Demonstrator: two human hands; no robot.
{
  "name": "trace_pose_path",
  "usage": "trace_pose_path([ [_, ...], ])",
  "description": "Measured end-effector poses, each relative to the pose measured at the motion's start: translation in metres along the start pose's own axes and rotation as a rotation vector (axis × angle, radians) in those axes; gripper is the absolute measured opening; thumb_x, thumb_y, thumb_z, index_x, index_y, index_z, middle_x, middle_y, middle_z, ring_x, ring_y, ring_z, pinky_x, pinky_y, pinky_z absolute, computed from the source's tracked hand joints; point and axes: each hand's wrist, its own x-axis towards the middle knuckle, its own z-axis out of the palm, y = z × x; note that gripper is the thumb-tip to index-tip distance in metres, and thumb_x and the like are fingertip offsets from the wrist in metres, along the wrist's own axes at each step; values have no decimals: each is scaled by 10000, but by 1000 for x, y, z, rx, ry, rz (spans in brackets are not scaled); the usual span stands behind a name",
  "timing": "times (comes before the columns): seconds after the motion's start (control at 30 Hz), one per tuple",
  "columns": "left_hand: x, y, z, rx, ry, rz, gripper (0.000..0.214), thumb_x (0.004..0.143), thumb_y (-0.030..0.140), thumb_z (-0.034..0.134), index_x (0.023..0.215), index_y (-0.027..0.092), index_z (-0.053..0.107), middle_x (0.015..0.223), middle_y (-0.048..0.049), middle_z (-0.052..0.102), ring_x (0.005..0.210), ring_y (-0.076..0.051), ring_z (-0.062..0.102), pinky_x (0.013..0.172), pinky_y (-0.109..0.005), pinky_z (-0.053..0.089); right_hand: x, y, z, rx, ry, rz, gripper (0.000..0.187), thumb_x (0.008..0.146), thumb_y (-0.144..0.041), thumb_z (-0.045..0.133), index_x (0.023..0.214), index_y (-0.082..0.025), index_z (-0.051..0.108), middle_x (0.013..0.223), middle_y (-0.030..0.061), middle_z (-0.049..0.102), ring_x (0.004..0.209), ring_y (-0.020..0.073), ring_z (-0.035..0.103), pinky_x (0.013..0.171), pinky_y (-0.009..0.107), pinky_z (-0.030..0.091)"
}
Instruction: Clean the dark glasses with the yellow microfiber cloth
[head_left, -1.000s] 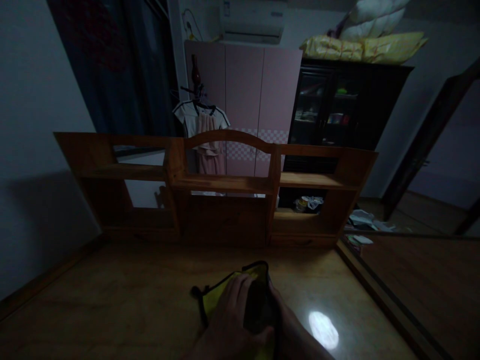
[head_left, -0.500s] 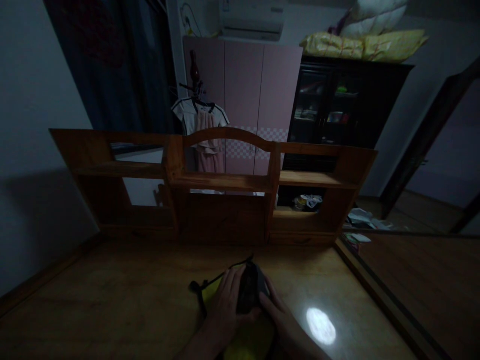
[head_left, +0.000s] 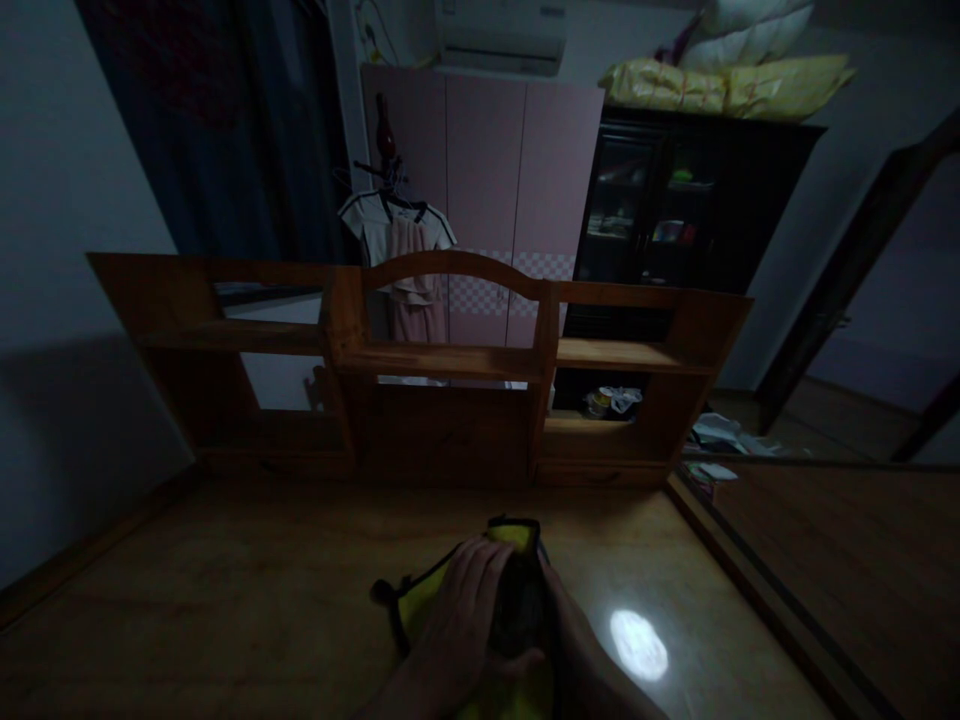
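Observation:
In a dim room, a yellow cloth item with black trim lies on a wooden desk top near its front edge. My left hand rests on it with fingers curled around a dark part of the item at its middle. My right hand presses against the right side of the same dark part; its fingers are mostly hidden. A black strap or loop sticks out at the left of the cloth.
A wooden shelf unit stands along the back of the desk. Small objects show through its lower right compartment. Behind are a pink wardrobe, hanging clothes and a dark cabinet. A bright light reflection lies on the desk at right.
The yellow and black item was bunched up under both hands half a second ago; now its far edge lies spread forward again. The camera tilted slightly upward.

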Motion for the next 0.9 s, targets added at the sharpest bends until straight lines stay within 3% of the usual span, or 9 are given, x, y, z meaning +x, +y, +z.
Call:
trace_pose_path([
  [0.17,-1,1,-2,-76,92,-178,838,731,480,765,1412,209,357,1347,-154,471,1247,-336,485,1030,-492,446,0,5,-6,127,-138,48,580,770,-590,670,1152,-154,680,1141,111,719,1175,296,588,1029,431,410],
  [0.33,0,1,3,-321,116,-295,392,788,237,740,1142,285,580,1174,-37,593,1136,-239,571,983,-392,484,1,0,-10,140,-132,-128,390,840,-412,669,1171,-205,656,1161,80,705,1097,262,627,1007,407,425],
  [0.47,2,4,6,-460,105,-481,341,725,109,717,1022,258,642,1103,-35,634,1088,-245,593,954,-388,485,-2,-7,-9,71,-134,-233,484,821,-296,705,1284,-308,561,1210,34,674,1119,249,611,1013,407,415],
  [0.53,2,6,6,-495,104,-504,293,695,74,689,937,237,660,1045,-38,648,1035,-243,608,915,-374,495,-3,-8,-8,55,-154,-233,512,817,-277,708,1301,-312,543,1222,33,666,1126,248,604,1017,411,411],
  [0.6,0,8,6,-494,116,-429,266,668,27,638,850,220,654,949,-29,657,972,-233,612,866,-353,499,-4,-8,-8,85,-187,-208,482,828,-285,688,1291,-292,554,1208,43,673,1101,250,616,1004,418,420],
  [0.73,-3,9,8,-448,158,-141,308,683,-43,526,826,213,620,808,-2,636,872,-195,591,839,-337,466,-1,-12,-11,161,-268,-47,338,866,-381,621,1110,-155,685,1027,90,737,938,236,667,912,373,478],
  [0.83,1,12,7,-394,153,39,267,767,-26,502,832,211,608,758,7,613,785,-163,581,867,-346,447,2,-18,-16,211,-314,70,377,902,-433,550,966,-111,735,897,95,750,820,200,674,827,307,506],
  [0.9,3,14,6,-358,122,69,273,778,-20,493,860,213,611,782,4,615,796,-161,589,913,-363,437,3,-20,-17,222,-325,115,415,920,-451,508,958,-109,740,888,97,749,797,192,671,807,297,511],
])
